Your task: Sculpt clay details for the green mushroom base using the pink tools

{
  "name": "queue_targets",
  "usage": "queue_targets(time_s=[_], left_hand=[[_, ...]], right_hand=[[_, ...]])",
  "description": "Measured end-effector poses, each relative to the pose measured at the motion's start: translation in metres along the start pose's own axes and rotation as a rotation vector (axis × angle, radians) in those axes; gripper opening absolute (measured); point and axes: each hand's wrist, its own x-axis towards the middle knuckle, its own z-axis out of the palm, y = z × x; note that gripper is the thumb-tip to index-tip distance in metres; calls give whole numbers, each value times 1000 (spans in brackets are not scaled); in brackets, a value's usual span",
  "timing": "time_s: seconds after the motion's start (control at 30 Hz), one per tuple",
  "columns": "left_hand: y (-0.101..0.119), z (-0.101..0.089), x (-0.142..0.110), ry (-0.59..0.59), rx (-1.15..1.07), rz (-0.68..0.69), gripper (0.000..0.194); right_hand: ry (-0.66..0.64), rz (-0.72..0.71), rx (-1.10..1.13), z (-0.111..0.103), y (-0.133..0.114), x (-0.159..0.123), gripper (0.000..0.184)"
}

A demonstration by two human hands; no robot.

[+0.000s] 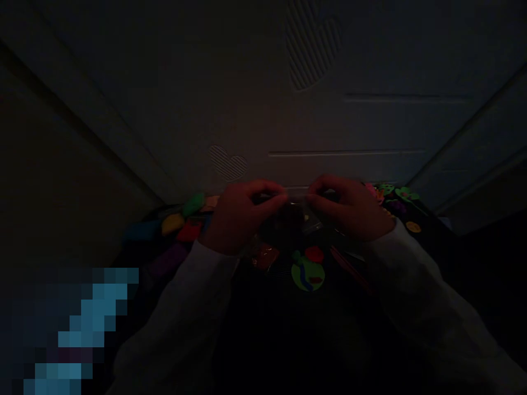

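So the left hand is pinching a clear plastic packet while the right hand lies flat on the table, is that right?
Not quite: the right hand is not lying flat. The head view shows it raised and also pinching the clear plastic packet from the other side, while the left hand pinches it, as you said.

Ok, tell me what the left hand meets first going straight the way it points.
The left hand meets the clear plastic packet at its fingertips first, though dim light makes depth unsure.
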Motion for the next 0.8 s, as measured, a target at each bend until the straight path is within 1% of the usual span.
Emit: queue_targets(time_s=[0.1, 0.27, 0.5, 0.63, 0.8], left_hand=[[3, 1, 0, 8, 101, 42, 15], [5, 3, 0, 35, 142, 93, 14], [7, 7, -1, 52, 332, 229, 17], [5, 8, -1, 50, 432, 255, 16], [3, 8, -2, 53, 438, 228, 17]], right_hand=[[32, -58, -50, 0, -4, -2, 7], [67, -112, -43, 1, -3, -3, 15], [132, -174, -164, 7, -3, -1, 12], [114, -124, -100, 9, 0, -1, 14], [96, -10, -17, 9, 3, 1, 15]])
